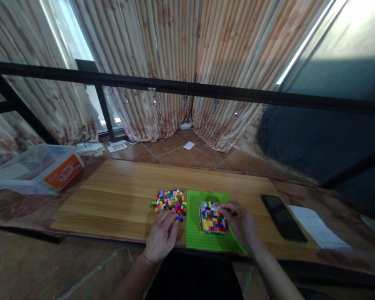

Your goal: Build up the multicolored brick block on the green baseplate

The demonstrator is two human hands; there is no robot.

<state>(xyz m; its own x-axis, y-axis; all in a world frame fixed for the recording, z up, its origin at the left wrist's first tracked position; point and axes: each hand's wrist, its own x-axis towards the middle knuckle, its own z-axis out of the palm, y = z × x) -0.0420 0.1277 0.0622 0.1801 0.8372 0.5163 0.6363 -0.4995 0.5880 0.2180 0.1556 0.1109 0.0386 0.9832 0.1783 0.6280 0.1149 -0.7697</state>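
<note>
A block of many-coloured toy bricks, built up in layers, sits on a green studded baseplate. My right hand reaches over its right side, with thumb and forefinger pinched at the far right corner of the top layer. Anything between those fingertips is too small or hidden to make out. To the left of the baseplate lies a loose heap of small bricks in mixed colours. At the heap's near edge, my left hand is closed, and a blue brick shows at its thumb and fingertip.
A black phone and white paper lie to the right on the wooden board. A clear plastic bin with an orange label stands at far left. A dark metal rail crosses behind the board, before curtains.
</note>
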